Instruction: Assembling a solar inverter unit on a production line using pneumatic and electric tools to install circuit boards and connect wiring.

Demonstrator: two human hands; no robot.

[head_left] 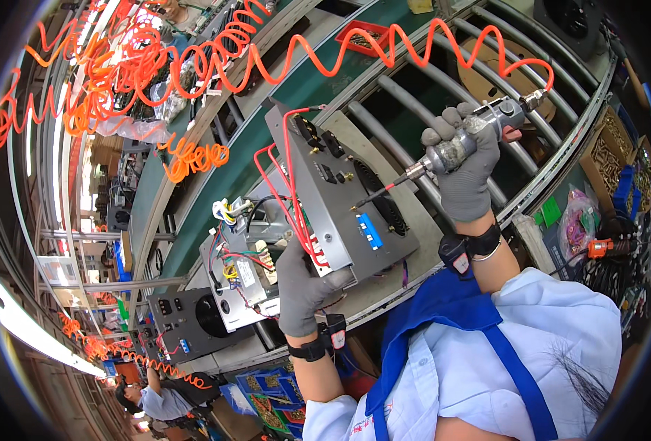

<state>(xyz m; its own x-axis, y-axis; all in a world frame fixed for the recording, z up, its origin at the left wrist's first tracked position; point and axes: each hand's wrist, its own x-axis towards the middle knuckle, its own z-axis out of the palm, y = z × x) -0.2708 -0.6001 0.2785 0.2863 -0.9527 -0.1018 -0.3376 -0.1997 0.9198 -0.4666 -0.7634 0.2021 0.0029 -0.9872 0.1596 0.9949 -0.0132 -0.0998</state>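
In a grey glove, my right hand (464, 158) is wrapped round a silver air screwdriver (454, 153). Its long bit slants down to the left, and the tip is at the face of a dark grey metal panel (325, 198), beside a blue terminal block (369, 231). I cannot tell whether a screw is under the tip. My gloved left hand (305, 287) grips the panel's lower left corner, its thumb on the front and its fingers partly hidden behind. Red wires (289, 195) loop over the panel's left edge. Behind it stands an open metal chassis (245, 275) with wiring and a transformer.
An orange coiled air hose (325, 70) runs from the screwdriver to the upper left. Metal rollers (414, 103) lie beyond the panel. Boxes of screws (608, 147) stand at the right. Another grey unit (193, 320) sits at the left; a co-worker (167, 397) is further off.
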